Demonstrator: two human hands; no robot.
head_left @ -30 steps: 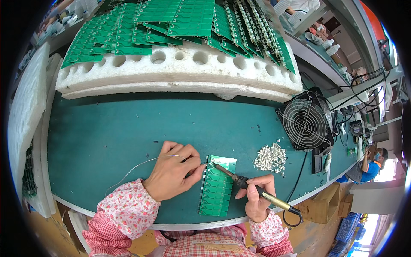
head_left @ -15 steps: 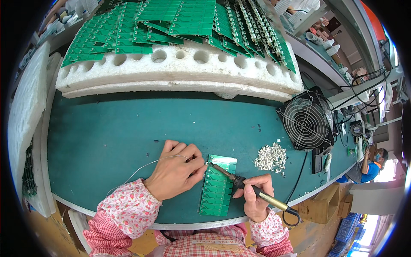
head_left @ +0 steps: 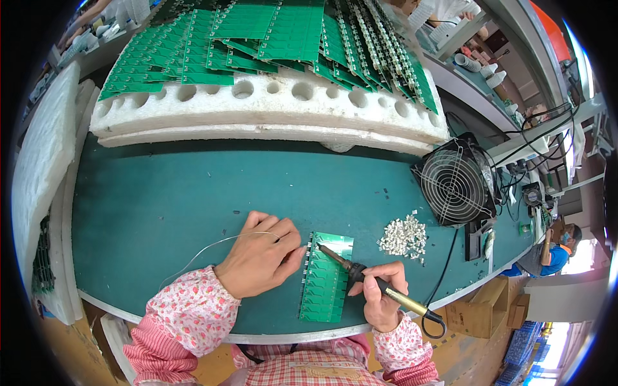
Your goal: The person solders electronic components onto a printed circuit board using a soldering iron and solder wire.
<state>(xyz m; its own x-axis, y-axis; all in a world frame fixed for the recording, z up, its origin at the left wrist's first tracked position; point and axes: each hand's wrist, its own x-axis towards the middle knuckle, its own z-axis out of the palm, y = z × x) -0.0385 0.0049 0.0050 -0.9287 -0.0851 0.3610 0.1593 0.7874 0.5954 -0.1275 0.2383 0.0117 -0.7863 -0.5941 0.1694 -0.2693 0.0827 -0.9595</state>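
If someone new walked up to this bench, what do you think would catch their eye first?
Probably the big spread of overlapping green circuit boards on the white foam block across the top. Next, at lower centre, the right hand holds a soldering iron, its tip at the upper left part of a single green board. Right of that board, a heap of small whitish parts stands out against the green tabletop.

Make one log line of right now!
left hand: holds thin wire | right hand: holds soldering iron | tip: at green circuit board
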